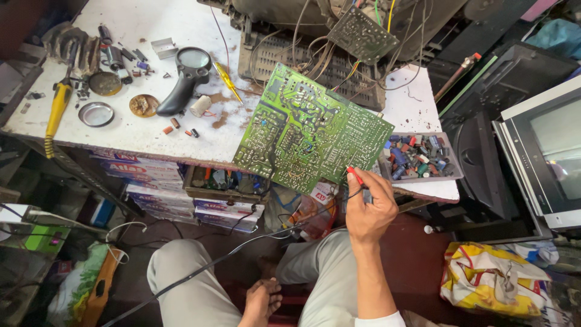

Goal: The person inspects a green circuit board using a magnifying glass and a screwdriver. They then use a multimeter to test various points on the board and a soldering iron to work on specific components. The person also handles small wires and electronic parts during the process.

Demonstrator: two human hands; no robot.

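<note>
Head view, looking down past the knees to a cluttered white desk (151, 130). Right hand (368, 212) raised in front of the desk edge, fingers pinched around a red probe (356, 176); a thin black lead (242, 245) runs from it down and left across the lap. Probe tip sits on the lower right edge of a large green circuit board (311, 130), solder side up, tilted, overhanging the desk's front edge. Whether the board rests on something beneath cannot be told. Left hand (261, 301) low in frame, between the knees, fingers loosely curled, holding nothing visible. Just right of the board, a grey tray of small mixed components (419, 156), blue, red and black, on the desk corner. Left of the board: a black-handled magnifying glass (186, 75) lying flat, a yellow-handled screwdriver (227, 80) just beside it, a round brown tin (143, 105) and a shallow metal lid (96, 114) near the front edge. A yellow-handled tool (58, 108) lies at the far left, partly over the edge. Behind the board, a second smaller circuit board (362, 33) hangs among loose wires over an opened grey chassis. A television set (541, 154) stands at the right, well apart from the hands. A yellow patterned bag (490, 280) lies on the floor.
</note>
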